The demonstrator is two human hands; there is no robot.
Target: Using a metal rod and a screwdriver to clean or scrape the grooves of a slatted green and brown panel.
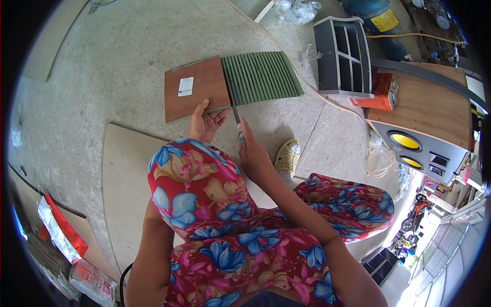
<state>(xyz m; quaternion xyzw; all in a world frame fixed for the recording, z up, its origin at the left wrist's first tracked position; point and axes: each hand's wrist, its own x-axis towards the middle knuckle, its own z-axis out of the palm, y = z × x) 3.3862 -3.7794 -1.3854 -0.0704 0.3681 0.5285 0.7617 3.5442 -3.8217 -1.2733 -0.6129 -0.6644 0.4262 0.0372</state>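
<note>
A flat reddish-brown board [197, 84] with a white label lies on the concrete floor. Its near edge is gripped by my left hand [205, 120], thumb on top and fingers curled at the edge. Against its right side lies a green ribbed panel [262, 78], made of parallel strips. My right hand [253, 153] is closed around the pale, wrapped-looking handle of a thin dark blade [236, 113], index finger stretched along it. The blade points away from me, at the seam between board and panel; its exact kind is unclear, and I cannot tell whether it touches either.
A beige sheet [130, 169] lies under my left side. My clog [288, 156] stands right of my right hand. Farther right are a grey slotted cabinet [327, 61], an orange can [383, 92], a speaker box [417, 110] and a pale hose [332, 102] across the floor.
</note>
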